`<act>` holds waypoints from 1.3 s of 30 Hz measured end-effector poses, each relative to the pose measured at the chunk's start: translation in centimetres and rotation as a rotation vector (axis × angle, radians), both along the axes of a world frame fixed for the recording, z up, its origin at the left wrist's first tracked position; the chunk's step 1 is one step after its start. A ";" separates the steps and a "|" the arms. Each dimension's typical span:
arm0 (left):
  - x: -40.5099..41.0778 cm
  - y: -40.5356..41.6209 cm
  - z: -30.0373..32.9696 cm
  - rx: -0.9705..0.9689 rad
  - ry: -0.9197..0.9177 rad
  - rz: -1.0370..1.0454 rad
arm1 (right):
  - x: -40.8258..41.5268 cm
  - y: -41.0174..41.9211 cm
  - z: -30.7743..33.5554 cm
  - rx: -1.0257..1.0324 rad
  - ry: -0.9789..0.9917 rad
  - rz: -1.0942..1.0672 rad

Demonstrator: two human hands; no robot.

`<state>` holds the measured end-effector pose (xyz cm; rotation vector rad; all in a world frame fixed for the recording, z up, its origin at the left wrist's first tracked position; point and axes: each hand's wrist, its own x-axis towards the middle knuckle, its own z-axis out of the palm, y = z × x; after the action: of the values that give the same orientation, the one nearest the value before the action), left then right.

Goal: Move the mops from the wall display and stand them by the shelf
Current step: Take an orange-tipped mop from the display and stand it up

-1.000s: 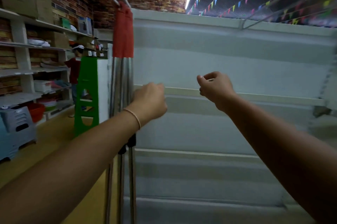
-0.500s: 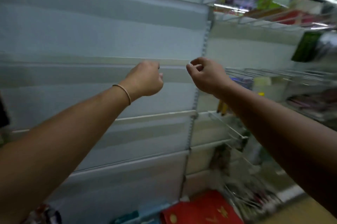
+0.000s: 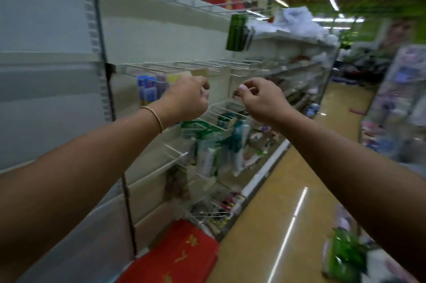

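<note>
forearms: both are reaching out in front of the camera at about chest height, coming in from the bottom corners and pointing toward the shelving

left hand (image 3: 187,98): it's curling into a loose fist with nothing in it, knuckles facing the shelves. A thin bracelet (image 3: 155,115) is sitting on the wrist

right hand (image 3: 260,100): fingers are curling in too, thumb and fingertips nearly meeting, pretty narrow, and I'm not seeing anything held. It's hanging just beside the left hand, the two apart with a small gap between

red mat (image 3: 175,257): lying low down at the foot of the shelving, red with gold marks on it, under the left forearm

floor (image 3: 285,202): shiny yellowish aisle floor running off to the right, ceiling lights reflecting in it as streaks

green bag (image 3: 345,252): something green and plasticky sitting low on the right, too blurry to say more

shelf (image 3: 161,36): long white store shelving running along the left side into the distance, with wire racks (image 3: 184,66) sticking out behind the hands and blurry packaged goods hanging below them

green bottles (image 3: 236,32): dark green, hanging up higher on the shelving, further back

mops: not showing anywhere in this view, so I can't tell where they're standing
</note>
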<state>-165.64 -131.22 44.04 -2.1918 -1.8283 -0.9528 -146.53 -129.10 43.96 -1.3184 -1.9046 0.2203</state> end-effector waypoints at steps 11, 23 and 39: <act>15.4 20.1 -1.8 -0.076 0.009 -0.351 | 15.0 13.6 -0.8 -0.028 0.042 -0.355; 28.6 38.7 -5.7 -0.160 -0.157 -0.551 | 29.0 27.1 -3.7 -0.078 0.154 -0.611; 46.7 63.2 -6.0 -0.348 -0.076 -0.567 | 48.9 51.9 -5.1 -0.139 0.074 -0.640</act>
<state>-118.94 -68.05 38.08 -3.0256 -1.5114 -0.8508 -97.60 -77.16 38.84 -1.9087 -1.3375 0.0704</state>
